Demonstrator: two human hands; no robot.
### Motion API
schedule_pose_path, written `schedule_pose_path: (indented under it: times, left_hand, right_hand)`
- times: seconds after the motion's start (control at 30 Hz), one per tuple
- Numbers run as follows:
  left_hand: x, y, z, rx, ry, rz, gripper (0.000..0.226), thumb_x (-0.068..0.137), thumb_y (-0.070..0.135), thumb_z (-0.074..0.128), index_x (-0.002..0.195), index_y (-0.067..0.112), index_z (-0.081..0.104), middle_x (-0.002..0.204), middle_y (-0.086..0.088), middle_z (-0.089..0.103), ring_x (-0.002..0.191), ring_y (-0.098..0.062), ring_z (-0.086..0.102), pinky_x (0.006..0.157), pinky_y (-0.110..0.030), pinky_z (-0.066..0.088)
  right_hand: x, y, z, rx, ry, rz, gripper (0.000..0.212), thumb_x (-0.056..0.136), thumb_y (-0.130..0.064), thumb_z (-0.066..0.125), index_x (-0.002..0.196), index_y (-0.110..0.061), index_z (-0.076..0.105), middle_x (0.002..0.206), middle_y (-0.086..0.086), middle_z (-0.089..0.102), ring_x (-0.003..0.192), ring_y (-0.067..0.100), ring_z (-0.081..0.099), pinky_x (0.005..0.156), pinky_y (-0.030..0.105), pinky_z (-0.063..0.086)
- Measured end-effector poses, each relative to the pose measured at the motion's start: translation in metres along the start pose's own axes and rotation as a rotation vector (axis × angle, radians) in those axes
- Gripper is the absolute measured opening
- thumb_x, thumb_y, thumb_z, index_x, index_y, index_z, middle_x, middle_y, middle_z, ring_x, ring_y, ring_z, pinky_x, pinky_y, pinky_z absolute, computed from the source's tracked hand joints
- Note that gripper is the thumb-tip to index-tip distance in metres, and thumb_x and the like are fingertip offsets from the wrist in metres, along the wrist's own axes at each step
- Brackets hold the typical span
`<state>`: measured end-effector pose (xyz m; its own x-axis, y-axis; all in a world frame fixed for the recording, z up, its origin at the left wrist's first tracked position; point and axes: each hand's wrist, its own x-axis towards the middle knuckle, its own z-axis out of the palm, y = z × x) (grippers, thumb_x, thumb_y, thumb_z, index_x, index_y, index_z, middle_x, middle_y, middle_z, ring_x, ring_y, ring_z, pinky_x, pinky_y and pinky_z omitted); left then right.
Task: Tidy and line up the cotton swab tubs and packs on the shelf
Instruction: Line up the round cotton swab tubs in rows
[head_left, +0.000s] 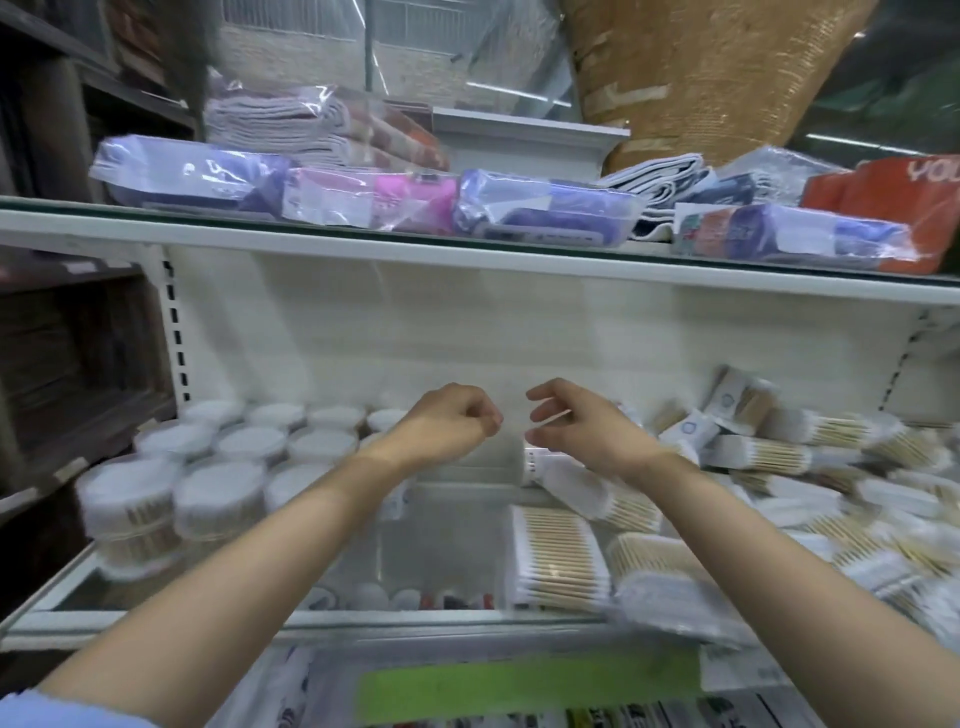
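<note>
The shelf (457, 621) is a glass-floored bay with a white back panel, and it divides into two unequal halves of work. On the left, the round cotton swab tubs (218, 467) stand upright in close rows, stacked in two layers at the front corner; this side looks essentially done, though the blur hides whether the back row is perfectly straight. On the right, the flat swab packs (810, 467) lie in a loose heap, tilted and overlapping at many angles, some leaning against the back panel. That heap is the bulk of what is left. Between the two groups a bare stretch of glass runs from the front edge toward the middle, and beside it one flat pack (558, 564) lies squarely with its sticks running left to right, possibly the start of an orderly row. I judge the task roughly half finished: tubs ordered, packs mostly not.

Both arms reach over the gap. The left hand (447, 423) is curled into a loose fist and holds nothing that shows. The right hand (571, 423) hovers with fingers bent and apart, just above a pale wrapped item (540, 465) lying on its side at the heap's left edge; whether it touches that item I cannot tell.
</note>
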<state>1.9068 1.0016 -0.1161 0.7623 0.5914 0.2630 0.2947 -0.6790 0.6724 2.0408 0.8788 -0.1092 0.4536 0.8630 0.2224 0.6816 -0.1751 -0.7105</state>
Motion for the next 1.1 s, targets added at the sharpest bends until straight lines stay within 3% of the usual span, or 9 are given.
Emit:
schedule_pose_path:
  times: [0.13,0.2,0.3,0.4,0.53,0.67,0.77,0.93,1.1]
  left_hand:
    - [0.023,0.007,0.036,0.199,-0.004,0.086,0.030,0.091,0.020,0.055,0.120,0.016,0.058,0.126,-0.002,0.057,0.114,-0.017,0.053,0.094,-0.023,0.039]
    - [0.036,0.004,0.052,0.355,-0.045,0.131,0.042,0.089,0.019,0.057,0.130,0.011,0.051,0.136,-0.006,0.050,0.124,-0.021,0.047,0.101,-0.025,0.034]
    - [0.048,0.001,0.069,0.502,-0.136,0.212,0.057,0.081,0.026,0.067,0.133,0.011,0.049,0.132,-0.010,0.051,0.122,-0.026,0.048,0.098,-0.026,0.036]
    - [0.051,-0.005,0.078,0.515,-0.133,0.242,0.058,0.075,0.029,0.073,0.128,0.016,0.052,0.126,-0.008,0.057,0.115,-0.024,0.053,0.092,-0.024,0.037]
    - [0.048,-0.012,0.070,0.422,0.001,0.196,0.056,0.075,0.033,0.074,0.123,0.011,0.054,0.120,-0.012,0.056,0.110,-0.028,0.053,0.087,-0.027,0.039]
    - [0.033,-0.007,0.047,0.189,0.213,0.122,0.055,0.071,0.019,0.076,0.119,0.005,0.054,0.116,-0.012,0.056,0.104,-0.027,0.055,0.083,-0.028,0.042]
    - [0.013,0.004,0.041,-0.051,0.225,0.121,0.055,0.072,0.012,0.078,0.120,0.014,0.051,0.117,-0.003,0.055,0.102,-0.018,0.058,0.085,-0.029,0.052]
    - [-0.017,0.018,0.043,-0.166,0.213,0.204,0.054,0.073,0.008,0.075,0.119,0.024,0.052,0.117,0.002,0.055,0.102,-0.004,0.058,0.083,-0.021,0.054]
    - [-0.037,0.019,0.041,-0.203,0.222,0.219,0.062,0.068,0.025,0.078,0.122,0.029,0.048,0.121,0.005,0.053,0.108,-0.005,0.055,0.090,-0.025,0.050]
  right_hand:
    - [-0.005,0.017,-0.023,0.007,0.035,0.014,0.037,0.084,-0.018,0.067,0.117,-0.025,0.053,0.108,-0.001,0.059,0.096,0.018,0.061,0.070,0.030,0.052]
    - [-0.008,0.023,-0.032,-0.003,0.048,0.014,0.036,0.084,-0.015,0.066,0.116,-0.023,0.053,0.107,0.001,0.059,0.096,0.019,0.061,0.079,0.035,0.055]
    - [-0.012,0.033,-0.043,-0.007,0.047,0.009,0.037,0.084,-0.015,0.066,0.118,-0.020,0.054,0.108,0.002,0.059,0.097,0.020,0.061,0.091,0.039,0.051]
    - [-0.016,0.040,-0.053,-0.028,0.050,-0.003,0.037,0.085,-0.017,0.065,0.121,-0.019,0.053,0.110,0.001,0.060,0.098,0.019,0.062,0.092,0.037,0.051]
    - [-0.021,0.046,-0.063,-0.036,0.047,-0.028,0.036,0.087,-0.021,0.063,0.122,-0.021,0.053,0.111,-0.001,0.061,0.097,0.016,0.063,0.088,0.031,0.051]
    - [-0.020,0.049,-0.062,-0.007,0.035,-0.041,0.035,0.088,-0.021,0.062,0.122,-0.020,0.053,0.113,-0.001,0.061,0.099,0.017,0.062,0.093,0.036,0.050]
    - [-0.017,0.047,-0.055,0.038,-0.004,-0.051,0.039,0.089,-0.023,0.060,0.127,-0.017,0.050,0.113,-0.001,0.058,0.100,0.017,0.060,0.094,0.036,0.049]
    - [-0.020,0.037,-0.035,0.206,-0.032,-0.055,0.054,0.087,-0.044,0.059,0.135,-0.025,0.041,0.122,-0.004,0.057,0.108,0.017,0.060,0.096,0.039,0.048]
    - [-0.022,0.030,-0.026,0.586,-0.095,-0.061,0.030,0.090,-0.015,0.058,0.119,-0.019,0.052,0.104,0.003,0.064,0.097,0.020,0.064,0.088,0.035,0.053]
